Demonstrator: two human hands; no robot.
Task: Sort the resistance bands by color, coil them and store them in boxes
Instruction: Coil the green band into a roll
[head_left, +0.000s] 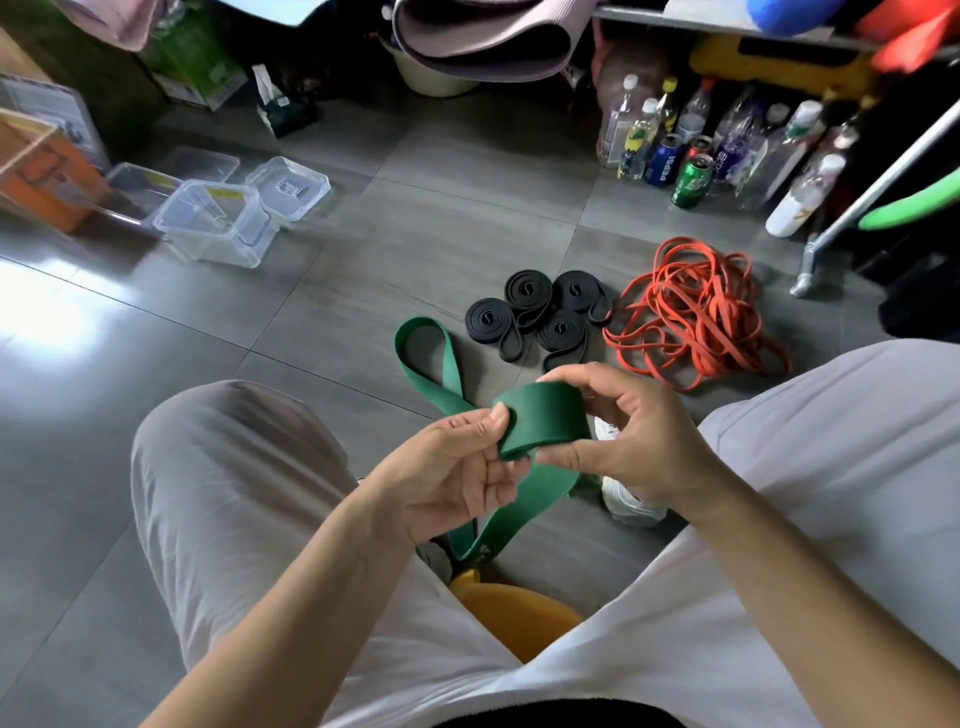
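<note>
The folded-over end of the green band (545, 415) is pinched at its left edge between the thumb and the curled fingers (496, 467) of the left hand (447, 473). Its right side is gripped by the right hand (631, 431): the fingers are curled over the top edge and the thumb is pressed against the lower edge. This wound part is held in the lower middle of the frame, between the two knees. Below it the band is hung down to a point near a yellow stool (514, 613), and from there it is trailed up and left across the floor (311, 322), where a loop is laid. Just right of that loop, four coiled black bands (540, 319) are clustered, touching one another. A tangled heap of orange bands (696, 312) is seen just to their right. Clear plastic boxes (213, 223) are set well apart at the upper left.
</note>
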